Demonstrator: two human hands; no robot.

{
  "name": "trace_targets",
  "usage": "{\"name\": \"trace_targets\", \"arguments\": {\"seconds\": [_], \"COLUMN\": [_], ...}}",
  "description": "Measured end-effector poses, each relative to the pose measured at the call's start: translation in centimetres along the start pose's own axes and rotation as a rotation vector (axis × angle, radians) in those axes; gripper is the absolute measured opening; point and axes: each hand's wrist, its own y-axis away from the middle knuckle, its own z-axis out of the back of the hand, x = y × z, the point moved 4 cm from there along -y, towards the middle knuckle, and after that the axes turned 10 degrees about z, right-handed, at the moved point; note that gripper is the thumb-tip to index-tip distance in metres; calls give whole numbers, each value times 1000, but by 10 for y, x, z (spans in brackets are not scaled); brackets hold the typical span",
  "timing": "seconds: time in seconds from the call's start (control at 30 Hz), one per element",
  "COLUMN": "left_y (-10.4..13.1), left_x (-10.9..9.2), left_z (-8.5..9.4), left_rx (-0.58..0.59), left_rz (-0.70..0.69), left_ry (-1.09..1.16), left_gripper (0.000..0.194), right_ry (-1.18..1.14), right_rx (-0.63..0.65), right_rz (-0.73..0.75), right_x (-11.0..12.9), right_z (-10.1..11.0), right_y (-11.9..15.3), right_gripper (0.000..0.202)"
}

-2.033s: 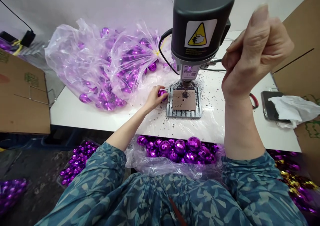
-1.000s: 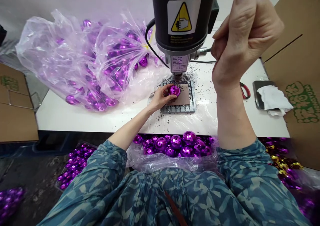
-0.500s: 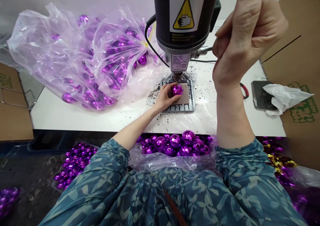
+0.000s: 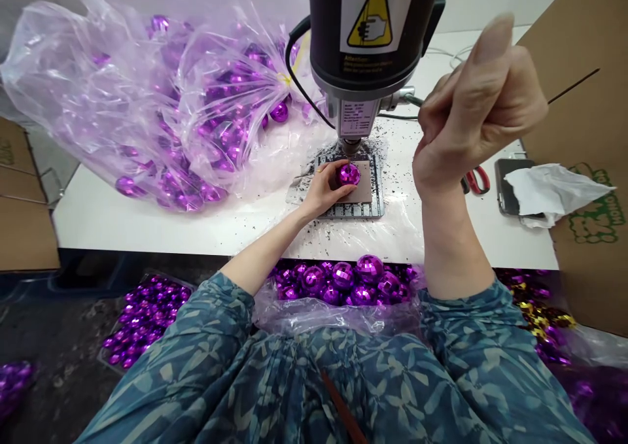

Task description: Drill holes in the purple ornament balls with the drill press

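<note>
A shiny purple mirror-faceted ball (image 4: 349, 174) sits on a flat square board (image 4: 364, 192) on the metal base (image 4: 343, 212) of a drill press (image 4: 375, 71). My left hand (image 4: 324, 189) holds the ball from its left side, thumb in front and fingers behind. The lower end of the drill press is right above the ball; whether a bit touches it, I cannot make out. My right hand (image 4: 475, 107) is raised at the right of the machine, closed round the end of its lever (image 4: 415, 99). Dark shavings are scattered around the base.
A large clear bag (image 4: 196, 123) of purple balls covers the table's left side. More balls lie in an open bag (image 4: 343, 280) at the front edge. To the right are red-handled pliers or scissors (image 4: 478, 180), a phone (image 4: 507, 186), crumpled tissue (image 4: 540, 192) and a cardboard box (image 4: 583, 117).
My right hand has come down a little with the lever. My left hand still holds the ball in the same place. The whole view has shifted slightly.
</note>
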Motion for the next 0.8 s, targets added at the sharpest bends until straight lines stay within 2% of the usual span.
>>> {"name": "trace_targets", "arguments": {"seconds": [0.2, 0.37, 0.57, 0.7, 0.8], "left_y": [-1, -1, -2, -2, -1], "left_x": [1, 1, 1, 1, 1], "left_z": [0, 0, 0, -1, 0], "left_rx": [1, 1, -5, -5, -5], "left_rz": [-7, -2, 0, 2, 15], "left_ry": [-9, -21, -24, -21, -18], "left_gripper": [61, 63, 62, 62, 63], "right_ry": [68, 28, 62, 47, 43], "right_rx": [-3, -51, -78, -64, -75], "right_rz": [-24, 36, 0, 79, 111], "right_x": [-11, -8, -5, -7, -13], "right_z": [6, 7, 11, 15, 19], "right_y": [15, 18, 31, 38, 45], "right_gripper": [49, 54, 62, 52, 56]}}
